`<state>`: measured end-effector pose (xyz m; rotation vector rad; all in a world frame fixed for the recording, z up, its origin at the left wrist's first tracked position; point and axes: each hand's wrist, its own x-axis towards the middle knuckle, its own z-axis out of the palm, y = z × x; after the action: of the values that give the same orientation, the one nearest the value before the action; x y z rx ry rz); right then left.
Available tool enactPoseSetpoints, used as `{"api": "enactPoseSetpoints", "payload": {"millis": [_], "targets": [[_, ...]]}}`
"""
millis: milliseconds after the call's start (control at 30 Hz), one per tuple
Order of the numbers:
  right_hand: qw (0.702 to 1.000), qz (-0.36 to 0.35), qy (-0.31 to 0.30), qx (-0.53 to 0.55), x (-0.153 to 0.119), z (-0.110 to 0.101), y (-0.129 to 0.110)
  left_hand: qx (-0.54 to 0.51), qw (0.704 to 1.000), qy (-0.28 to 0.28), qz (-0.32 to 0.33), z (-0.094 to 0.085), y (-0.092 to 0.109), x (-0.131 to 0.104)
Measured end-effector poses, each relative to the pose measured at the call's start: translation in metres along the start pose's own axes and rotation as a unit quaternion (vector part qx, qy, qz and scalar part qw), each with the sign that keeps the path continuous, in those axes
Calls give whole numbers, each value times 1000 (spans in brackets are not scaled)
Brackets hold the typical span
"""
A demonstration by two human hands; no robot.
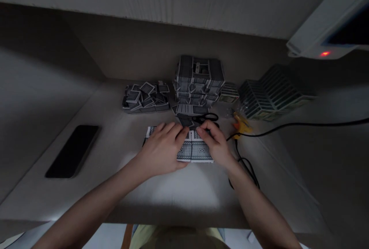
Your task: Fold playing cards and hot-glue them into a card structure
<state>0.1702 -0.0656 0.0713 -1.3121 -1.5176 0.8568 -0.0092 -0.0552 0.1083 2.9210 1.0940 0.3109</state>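
A flat panel of playing cards (196, 151) with patterned backs lies on the desk between my hands. My left hand (161, 149) spreads over its left part, gripping it with the fingers along the far edge and the thumb at the near edge. At the far edge, right of the middle, my right hand (216, 143) is closed in a pinch on the panel; my fingers cover the exact spot. Just beyond lie black-handled scissors (210, 117) and several loose cards (186, 120). My palms hide much of the panel's ends.
A structure built of cards (198, 79) stands at the back, beside a card box (160, 107) full of loose pieces. Rows of stacked pieces (259, 97) stand right. A yellow glue gun (242, 124) has a black cable (288, 124). A phone (72, 151) lies left.
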Motion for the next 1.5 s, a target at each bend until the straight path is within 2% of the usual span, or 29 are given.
{"api": "enactPoseSetpoints", "payload": {"millis": [333, 533, 633, 700, 867, 1000, 1067, 1133, 1167, 1233, 1333, 1433, 1500], "targets": [[993, -21, -59, -100, 3, -5, -7, 39, 999, -25, 11, -2, 4, 0], [994, -25, -93, -44, 5, -5, -10, 32, 999, -12, 20, -2, 2, 1], [994, -23, -108, -15, 6, -10, -11, 17, 1000, 17, 12, 0, 1, -1], [993, -48, -108, -21, 5, -15, -13, 15, 999, 44, 6, 5, -1, -5], [974, -161, -87, -132, -13, -11, -33, 58, 987, 149, 21, 21, -14, -16], [957, -171, -118, -202, -37, 2, -53, 42, 972, 220, 71, 30, -31, -29], [957, -158, -170, -173, -43, 2, -61, -3, 975, 205, 90, 33, -40, -35], [963, -138, -194, -128, -42, -1, -65, -68, 980, 162, 94, 36, -46, -40], [968, -131, -181, -111, -39, -4, -65, -101, 981, 142, 82, 37, -49, -41], [980, -127, -109, -105, -30, -11, -61, -155, 982, 99, 45, 40, -53, -42], [980, -134, -4, -149, -12, -19, -46, -160, 985, 54, 19, 43, -58, -36], [974, -128, 7, -188, 3, -23, -20, -109, 992, 45, 36, 44, -66, -27], [971, -118, 13, -208, 9, -24, -3, -71, 996, 48, 0, 43, -72, -23]]}}
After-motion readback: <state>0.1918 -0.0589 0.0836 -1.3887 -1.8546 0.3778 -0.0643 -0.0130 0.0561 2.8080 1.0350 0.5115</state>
